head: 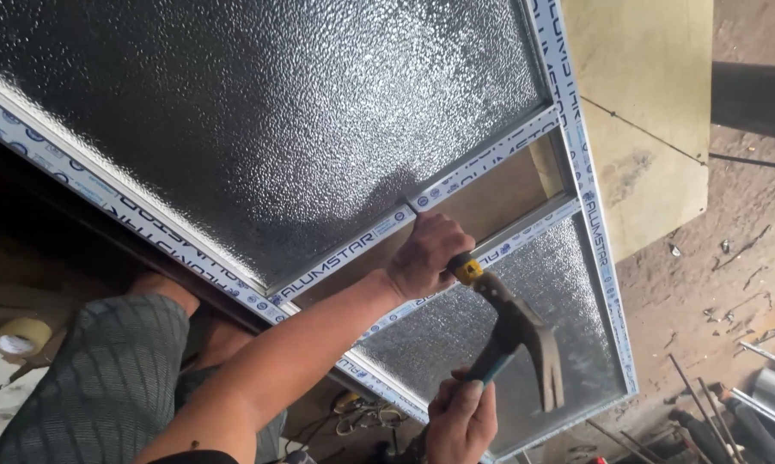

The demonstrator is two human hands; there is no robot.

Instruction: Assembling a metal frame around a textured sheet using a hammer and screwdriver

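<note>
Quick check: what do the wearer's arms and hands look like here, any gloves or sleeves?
Both hands are bare, no gloves. The left hand sits on a long arm, bare up to a dark sleeve edge at the bottom of the frame. The right hand shows only to the wrist. No rings or watch are visible.

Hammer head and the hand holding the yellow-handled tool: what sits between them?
In the head view, only the yellow tool handle lies between the left hand and the hammer; the hammer head meets it. The right hand grips the hammer's handle.

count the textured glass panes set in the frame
2. A large frosted textured glass pane fills the upper part of the white aluminium frame; a smaller textured glass pane sits lower right, partly hidden behind the claw hammer.
</note>
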